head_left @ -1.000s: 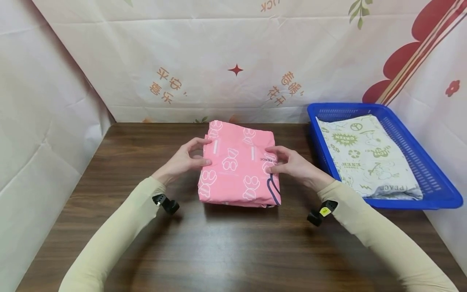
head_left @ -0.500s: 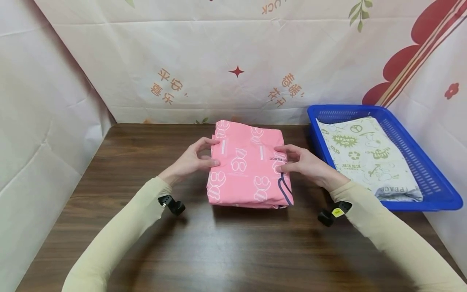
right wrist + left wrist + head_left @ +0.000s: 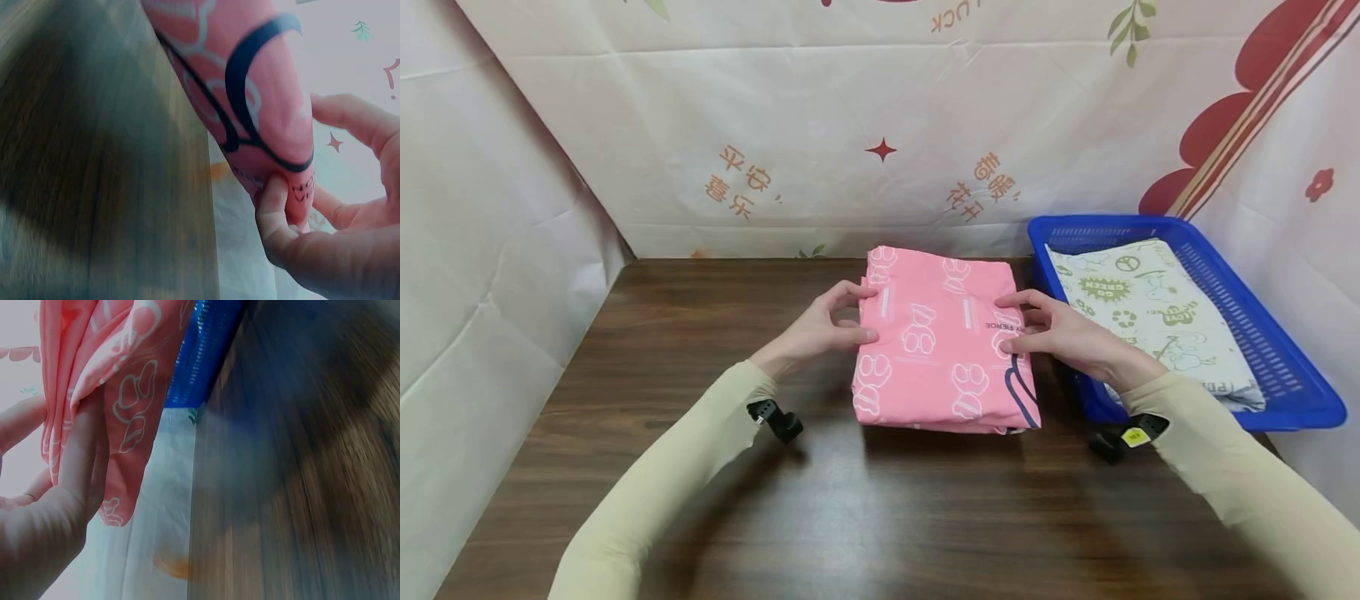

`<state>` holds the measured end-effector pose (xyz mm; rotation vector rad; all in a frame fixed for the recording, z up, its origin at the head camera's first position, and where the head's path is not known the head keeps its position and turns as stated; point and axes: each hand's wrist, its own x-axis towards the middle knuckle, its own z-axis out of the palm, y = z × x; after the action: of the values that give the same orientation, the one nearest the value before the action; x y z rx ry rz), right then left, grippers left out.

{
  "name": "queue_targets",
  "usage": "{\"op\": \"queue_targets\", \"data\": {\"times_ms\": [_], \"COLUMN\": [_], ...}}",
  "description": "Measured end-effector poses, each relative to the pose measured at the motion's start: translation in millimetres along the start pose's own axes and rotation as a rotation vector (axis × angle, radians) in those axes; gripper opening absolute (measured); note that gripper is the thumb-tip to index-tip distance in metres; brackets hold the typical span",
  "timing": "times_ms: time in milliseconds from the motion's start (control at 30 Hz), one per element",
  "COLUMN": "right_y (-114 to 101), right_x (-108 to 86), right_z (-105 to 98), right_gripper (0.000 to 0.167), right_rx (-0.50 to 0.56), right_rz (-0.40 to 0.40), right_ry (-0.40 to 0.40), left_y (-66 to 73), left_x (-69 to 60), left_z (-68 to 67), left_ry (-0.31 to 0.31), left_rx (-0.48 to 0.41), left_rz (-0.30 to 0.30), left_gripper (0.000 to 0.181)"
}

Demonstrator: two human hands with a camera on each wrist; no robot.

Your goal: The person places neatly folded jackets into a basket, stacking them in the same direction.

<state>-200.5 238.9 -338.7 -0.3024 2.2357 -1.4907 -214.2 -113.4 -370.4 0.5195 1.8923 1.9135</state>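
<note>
A folded pink cloth point(image 3: 940, 342) with white bear outlines and dark curved lines is held level between both hands, raised off the table. My left hand point(image 3: 823, 329) grips its left edge, thumb on top; in the left wrist view, fingers reach under and between the layers of the pink cloth point(image 3: 134, 400). Its right edge is pinched by my right hand point(image 3: 1071, 337), which overlaps the near side of a blue basket in the head view. In the right wrist view, fingers curl around the rounded edge of the pink cloth point(image 3: 250, 81). The folded underside is mostly hidden.
The blue plastic basket point(image 3: 1311, 408) stands at the right, against the back and side curtains. In it lies a folded white cloth point(image 3: 1150, 308) with green print. A dark wooden table point(image 3: 850, 517) spreads below, and a printed curtain point(image 3: 880, 100) rises behind it.
Both hands have carried the pink cloth to the right, toward the blue basket, keeping their grip on its edges. The basket and the white cloth have stayed in place.
</note>
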Motion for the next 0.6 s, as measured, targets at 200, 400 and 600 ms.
{"op": "queue_targets", "data": {"times_ms": [200,400,600], "right_y": [-3.9,-6.2,-5.1], "right_x": [-11.6,-25.3,-36.3], "right_z": [-13.4,-27.6,-48.1], "right_gripper": [0.066,0.070,0.073], "right_rx": [-0.051,-0.125,-0.227], "right_rz": [0.020,0.045,0.065], "right_ry": [0.010,0.016,0.037], "left_y": [6.0,9.3,16.5], "left_x": [6.5,19.6,32.1], "left_z": [11.1,26.4,45.8], "left_ry": [-0.012,-0.025,-0.034], "left_rx": [0.003,0.007,0.012], "left_rz": [0.001,0.023,0.017], "left_gripper": [0.054,0.053,0.054]}}
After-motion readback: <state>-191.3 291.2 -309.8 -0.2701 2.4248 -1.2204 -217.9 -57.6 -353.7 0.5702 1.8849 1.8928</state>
